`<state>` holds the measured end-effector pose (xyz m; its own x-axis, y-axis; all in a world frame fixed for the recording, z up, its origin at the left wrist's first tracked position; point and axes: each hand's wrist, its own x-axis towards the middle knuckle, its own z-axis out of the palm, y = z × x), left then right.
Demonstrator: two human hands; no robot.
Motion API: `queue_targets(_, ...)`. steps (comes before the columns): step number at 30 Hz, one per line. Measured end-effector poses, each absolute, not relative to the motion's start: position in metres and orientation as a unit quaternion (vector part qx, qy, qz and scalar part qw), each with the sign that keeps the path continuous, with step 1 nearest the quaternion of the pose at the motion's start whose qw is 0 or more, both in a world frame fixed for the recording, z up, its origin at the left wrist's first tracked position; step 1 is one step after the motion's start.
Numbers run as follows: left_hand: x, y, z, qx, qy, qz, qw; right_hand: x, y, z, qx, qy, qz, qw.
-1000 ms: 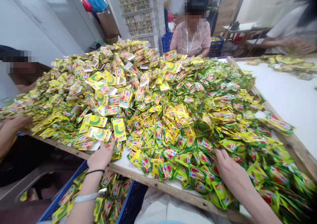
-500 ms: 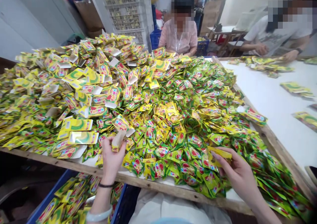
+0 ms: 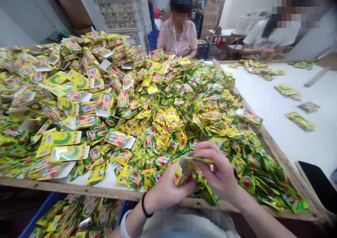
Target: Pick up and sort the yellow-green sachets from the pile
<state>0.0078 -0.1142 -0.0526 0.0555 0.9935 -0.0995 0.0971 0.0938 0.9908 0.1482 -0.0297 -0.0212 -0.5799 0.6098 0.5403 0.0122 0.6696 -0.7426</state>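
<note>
My left hand (image 3: 175, 187) is wrapped round a small yellow printed carton (image 3: 179, 173), whose open end faces up and to the right. My right hand (image 3: 217, 167) pinches a flat green-yellow sachet (image 3: 200, 159) right at the carton's mouth; whether its edge is inside I cannot tell. Both hands are close together above the near edge of the table. Beneath and around them lies a heap of green and yellow sachets (image 3: 168, 136). More cartons (image 3: 63, 143), several with open flaps, are piled to the left.
A wooden rim (image 3: 105, 192) edges the table. Under it at left stands a blue crate (image 3: 43, 213) full of filled packs. A black phone (image 3: 317, 182) lies at right. Two people sit across, one in a pink shirt (image 3: 177, 38). White crates (image 3: 121, 13) are stacked behind.
My left hand has moved right with the carton, and my right hand has moved left with the sachet, so both now meet. The view has turned slightly right.
</note>
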Motion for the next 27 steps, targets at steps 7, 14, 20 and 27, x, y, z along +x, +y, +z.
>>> queue_targets(7,-0.003,-0.125,-0.05,0.566,0.558,0.313,0.519,0.183,-0.039,-0.014,-0.193,-0.895,0.372,0.155)
queue_targets(14,0.002,-0.131,-0.06,0.534,0.449,0.307,0.647,0.203,-0.046,-0.03,-0.199,-0.855,0.385,0.286)
queue_targets(20,0.002,-0.131,-0.073,0.478,0.385,0.282,0.738,0.197,-0.049,-0.038,-0.25,-0.801,0.427,0.337)
queue_targets(27,0.002,-0.128,-0.072,0.455,0.373,0.291,0.754,0.199,-0.05,-0.044,-0.254,-0.868,0.337,0.261)
